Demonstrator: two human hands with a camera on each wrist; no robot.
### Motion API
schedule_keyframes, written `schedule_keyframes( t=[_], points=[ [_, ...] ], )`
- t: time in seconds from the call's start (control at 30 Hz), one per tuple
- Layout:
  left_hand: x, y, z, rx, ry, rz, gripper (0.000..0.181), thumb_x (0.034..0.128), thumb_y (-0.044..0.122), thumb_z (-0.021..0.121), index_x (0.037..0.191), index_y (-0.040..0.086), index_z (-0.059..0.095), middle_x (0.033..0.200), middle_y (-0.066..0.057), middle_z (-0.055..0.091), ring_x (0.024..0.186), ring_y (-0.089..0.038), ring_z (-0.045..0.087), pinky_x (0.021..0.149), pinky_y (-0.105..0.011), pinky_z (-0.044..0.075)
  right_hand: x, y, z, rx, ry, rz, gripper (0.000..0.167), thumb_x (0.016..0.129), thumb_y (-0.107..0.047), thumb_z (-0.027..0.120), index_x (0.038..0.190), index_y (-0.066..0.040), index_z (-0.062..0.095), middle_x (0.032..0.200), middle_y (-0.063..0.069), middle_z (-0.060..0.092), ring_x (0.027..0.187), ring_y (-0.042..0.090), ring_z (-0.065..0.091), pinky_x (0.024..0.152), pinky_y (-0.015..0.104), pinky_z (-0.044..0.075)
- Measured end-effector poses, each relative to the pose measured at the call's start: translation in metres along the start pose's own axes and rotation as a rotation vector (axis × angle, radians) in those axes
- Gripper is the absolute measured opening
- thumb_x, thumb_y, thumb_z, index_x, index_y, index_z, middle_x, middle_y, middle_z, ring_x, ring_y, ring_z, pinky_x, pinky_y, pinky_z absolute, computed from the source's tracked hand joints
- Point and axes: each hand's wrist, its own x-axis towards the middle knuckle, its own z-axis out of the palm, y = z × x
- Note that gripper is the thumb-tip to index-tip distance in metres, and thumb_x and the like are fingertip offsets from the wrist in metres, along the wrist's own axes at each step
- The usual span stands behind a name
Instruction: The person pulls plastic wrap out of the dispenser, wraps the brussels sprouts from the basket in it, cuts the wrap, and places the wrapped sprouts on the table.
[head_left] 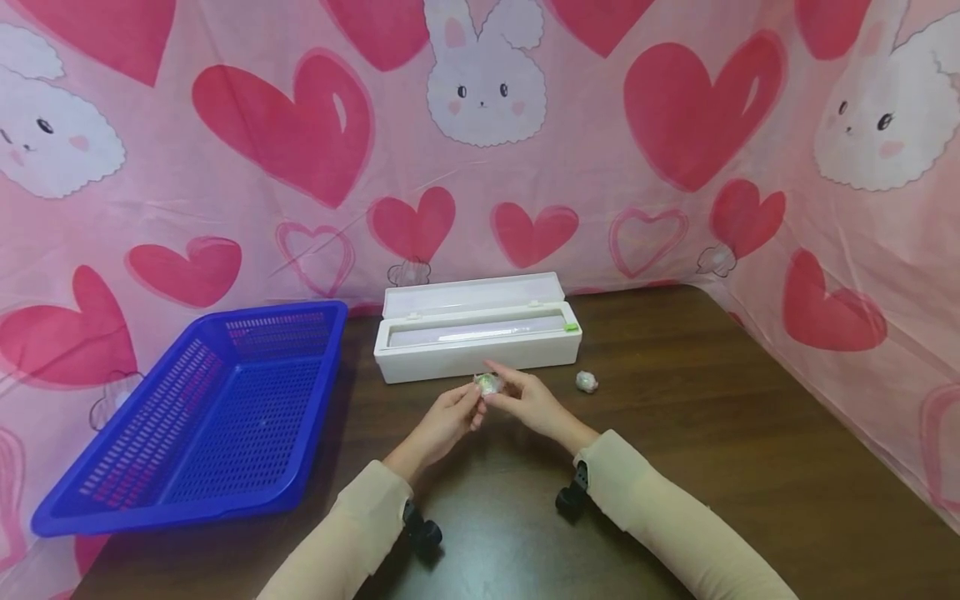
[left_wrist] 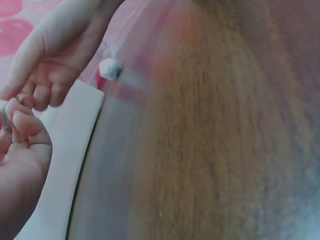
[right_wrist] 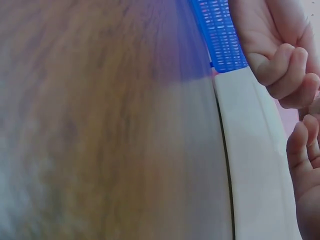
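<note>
A small bundle wrapped in clear film (head_left: 488, 383), with green and white showing through, is held up between both hands in front of a white cling film dispenser (head_left: 465, 360). My left hand (head_left: 448, 421) pinches its left side, its other fingers curled in. From the right, my right hand (head_left: 536, 406) holds it between thumb and fingers, the index finger reaching out above. In both wrist views the bundle is mostly hidden by the fingers of the left hand (left_wrist: 22, 165) and right hand (right_wrist: 307, 180). Another wrapped ball (head_left: 587, 382) lies on the table, right of the right hand.
The dispenser's lid (head_left: 474, 294) stands raised at the back, and a green slider (head_left: 571, 327) sits at its right end. A blue perforated basket (head_left: 300, 467) stands on the left. The brown wooden table (head_left: 720, 433) meets a pink patterned cloth behind.
</note>
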Motion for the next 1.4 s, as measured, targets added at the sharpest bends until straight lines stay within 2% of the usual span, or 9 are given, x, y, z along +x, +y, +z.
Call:
schedule_keyframes(
  t=[0.23, 0.5, 0.67, 0.73, 0.83, 1.07, 1.17, 1.33, 1.4],
  points=[
    [0.001, 0.002, 0.001, -0.020, 0.063, -0.007, 0.034, 0.0996, 0.016, 0.041, 0.122, -0.008, 0.046, 0.083, -0.002, 0.052, 0.068, -0.009, 0.046, 0.060, -0.019, 0.041, 0.001, 0.000, 0.006, 0.040, -0.006, -0.024, 0.043, 0.094, -0.004, 0.051, 0.133, 0.009, 0.039, 0.133, 0.023, 0.043, 0.117, 0.029, 0.047, 0.090, 0.033, 0.042],
    [0.001, 0.005, 0.004, -0.050, 0.060, -0.008, 0.033, 0.0992, 0.019, 0.042, 0.117, -0.008, 0.048, 0.081, -0.002, 0.053, 0.067, -0.010, 0.049, 0.061, -0.021, 0.043, -0.001, -0.002, 0.008, 0.029, 0.032, -0.010, 0.037, 0.094, -0.002, 0.049, 0.129, 0.010, 0.044, 0.088, 0.012, 0.058, 0.071, 0.019, 0.052, 0.066, 0.045, 0.049],
    [0.001, 0.008, 0.003, -0.065, 0.026, -0.004, 0.040, 0.0988, 0.039, 0.037, 0.095, 0.002, 0.054, 0.078, -0.002, 0.053, 0.068, -0.011, 0.050, 0.063, -0.022, 0.043, -0.001, -0.003, 0.007, 0.062, 0.004, -0.036, 0.040, 0.095, -0.002, 0.047, 0.133, 0.010, 0.039, 0.090, 0.011, 0.055, 0.070, 0.021, 0.049, 0.066, 0.052, 0.045],
    [0.001, 0.008, 0.003, -0.056, 0.026, -0.005, 0.041, 0.0984, 0.041, 0.036, 0.091, 0.005, 0.054, 0.076, -0.001, 0.052, 0.067, -0.010, 0.050, 0.063, -0.022, 0.042, -0.001, -0.002, 0.006, 0.046, -0.009, -0.071, 0.044, 0.095, 0.000, 0.046, 0.136, 0.009, 0.034, 0.087, 0.017, 0.053, 0.069, 0.022, 0.048, 0.065, 0.046, 0.047],
    [0.002, 0.007, 0.003, -0.057, 0.030, -0.003, 0.036, 0.0993, 0.036, 0.036, 0.090, 0.007, 0.055, 0.074, 0.000, 0.051, 0.065, -0.009, 0.048, 0.063, -0.022, 0.041, -0.001, -0.002, 0.007, 0.030, -0.025, -0.127, 0.047, 0.095, 0.002, 0.045, 0.138, 0.009, 0.029, 0.110, 0.030, 0.053, 0.084, 0.022, 0.052, 0.072, 0.032, 0.048],
    [0.002, 0.008, 0.006, -0.156, 0.048, -0.002, 0.025, 0.1000, 0.026, 0.038, 0.093, 0.008, 0.053, 0.073, 0.001, 0.049, 0.063, -0.008, 0.046, 0.060, -0.020, 0.040, -0.002, -0.003, 0.010, -0.003, -0.017, -0.138, 0.040, 0.096, 0.000, 0.042, 0.135, 0.008, 0.037, 0.101, 0.027, 0.056, 0.072, 0.010, 0.047, 0.065, 0.022, 0.045],
    [0.002, 0.007, 0.008, -0.196, 0.092, -0.008, 0.025, 0.1000, 0.024, 0.038, 0.088, 0.008, 0.055, 0.070, 0.002, 0.049, 0.061, -0.007, 0.045, 0.058, -0.019, 0.040, -0.002, -0.004, 0.012, -0.023, 0.010, -0.131, 0.038, 0.096, 0.000, 0.043, 0.133, 0.009, 0.040, 0.111, 0.024, 0.057, 0.071, 0.008, 0.047, 0.064, 0.021, 0.045],
    [0.004, 0.006, 0.012, -0.208, 0.183, -0.013, 0.029, 0.0997, 0.023, 0.040, 0.079, 0.009, 0.055, 0.065, 0.002, 0.049, 0.055, -0.006, 0.044, 0.054, -0.018, 0.039, -0.003, -0.005, 0.016, -0.019, 0.065, -0.114, 0.035, 0.096, -0.001, 0.045, 0.129, 0.009, 0.045, 0.078, 0.023, 0.051, 0.056, 0.009, 0.040, 0.053, 0.022, 0.039],
    [0.005, 0.007, 0.014, -0.190, 0.196, -0.012, 0.029, 0.0996, 0.023, 0.040, 0.078, 0.009, 0.055, 0.065, 0.002, 0.049, 0.055, -0.006, 0.044, 0.054, -0.018, 0.039, -0.002, -0.004, 0.016, -0.008, 0.082, -0.104, 0.034, 0.096, -0.001, 0.045, 0.128, 0.009, 0.046, 0.079, 0.023, 0.052, 0.058, 0.015, 0.045, 0.055, 0.022, 0.040]
  ],
)
